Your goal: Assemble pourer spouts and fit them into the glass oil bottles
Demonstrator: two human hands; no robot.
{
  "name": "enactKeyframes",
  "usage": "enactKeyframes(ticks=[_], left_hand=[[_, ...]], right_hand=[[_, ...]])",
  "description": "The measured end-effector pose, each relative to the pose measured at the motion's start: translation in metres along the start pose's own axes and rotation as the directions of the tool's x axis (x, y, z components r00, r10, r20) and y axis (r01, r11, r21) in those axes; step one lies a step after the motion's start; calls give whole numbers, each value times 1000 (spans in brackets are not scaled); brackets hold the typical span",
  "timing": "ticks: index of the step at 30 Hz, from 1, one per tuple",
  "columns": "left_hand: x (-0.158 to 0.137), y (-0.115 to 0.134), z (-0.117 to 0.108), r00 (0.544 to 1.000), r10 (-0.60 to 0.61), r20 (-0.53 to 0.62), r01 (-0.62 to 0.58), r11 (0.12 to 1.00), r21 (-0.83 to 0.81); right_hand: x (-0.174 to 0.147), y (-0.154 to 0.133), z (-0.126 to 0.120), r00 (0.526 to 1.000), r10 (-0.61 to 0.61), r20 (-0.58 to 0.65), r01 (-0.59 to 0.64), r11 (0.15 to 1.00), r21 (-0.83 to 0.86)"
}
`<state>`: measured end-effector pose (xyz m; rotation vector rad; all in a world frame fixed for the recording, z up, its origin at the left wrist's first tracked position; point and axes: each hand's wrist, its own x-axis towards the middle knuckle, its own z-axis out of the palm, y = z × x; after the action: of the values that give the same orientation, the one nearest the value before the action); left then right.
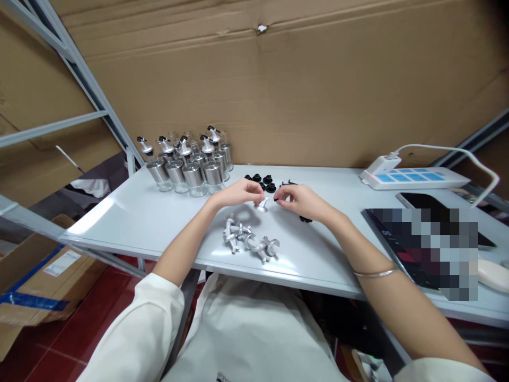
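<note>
My left hand (242,193) pinches a silver pour spout (262,206) by its upper end, just above the white table (159,233). A short gap to the right, my right hand (298,200) is closed in a pinch on a small black part (276,199), too small to make out fully. Nearer my body lies a loose pile of silver pour spouts (248,239). Behind my hands sit several black stoppers (268,180), and more small black parts (305,218) lie partly hidden under my right hand.
Several glass and steel oil bottles (193,178), spouts fitted on the front ones, stand at the back left. To the right are a power strip (413,178) with a white cable, a dark phone (429,204) and a tablet-like screen (393,239). Cardboard (278,95) walls the back.
</note>
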<state>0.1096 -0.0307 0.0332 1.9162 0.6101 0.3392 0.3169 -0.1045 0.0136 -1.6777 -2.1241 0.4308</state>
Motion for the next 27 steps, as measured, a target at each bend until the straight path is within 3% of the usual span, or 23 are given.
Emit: enactKeyframes(ticks=[4, 8, 27], left_hand=[[1, -1, 0, 1000, 13, 13, -13, 999, 31], [1, -1, 1, 1000, 25, 16, -26, 999, 47], [-1, 1, 3, 999, 31, 21, -32, 999, 40]], right_hand=[[-5, -13, -3, 995, -16, -103, 49, 946, 320], [-5, -15, -3, 993, -14, -117, 65, 894, 444], [-3, -12, 1, 992, 14, -125, 56, 838, 543]])
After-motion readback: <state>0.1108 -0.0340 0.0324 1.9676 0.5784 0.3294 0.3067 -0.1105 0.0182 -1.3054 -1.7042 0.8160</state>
